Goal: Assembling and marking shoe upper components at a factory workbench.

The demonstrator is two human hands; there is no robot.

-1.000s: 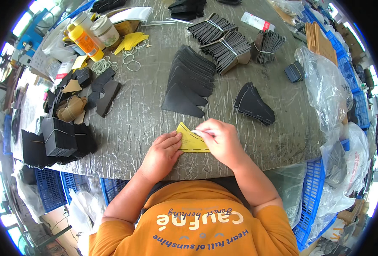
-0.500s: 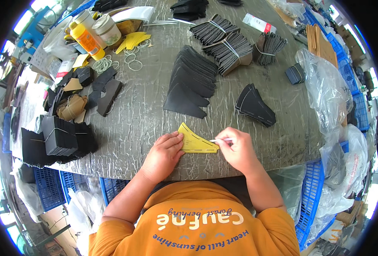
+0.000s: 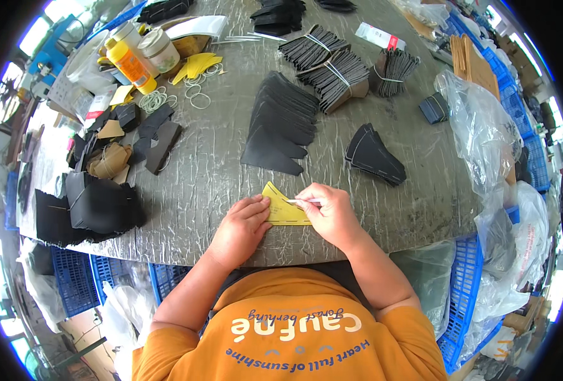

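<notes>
A yellow curved, pointed template (image 3: 279, 206) lies on the table in front of me, with dark slot-like dashes along its edges. My left hand (image 3: 240, 225) rests flat on its left end, fingers together and stretched out. In my right hand (image 3: 328, 213) a thin white marking pen (image 3: 298, 201) is pinched, its tip at the template's upper curved edge. That hand covers the template's right end. Whatever lies beneath the template is hidden. Beyond it are a fanned row of black cut pieces (image 3: 275, 127) and, to the right, a small stack of black pieces (image 3: 375, 155) with pale marked lines.
Banded bundles of black pieces (image 3: 335, 79) stand farther back. At left are black stacks (image 3: 94, 206), loose scraps, rubber bands (image 3: 156, 100), a yellow bottle (image 3: 129, 65) and jars. Clear plastic bags (image 3: 478, 140) hang over the right edge; blue crates (image 3: 462, 295) stand below the table.
My right hand and the pen have moved left along the template's curved edge, from near its right tip to its middle. The left hand stays on the template.
</notes>
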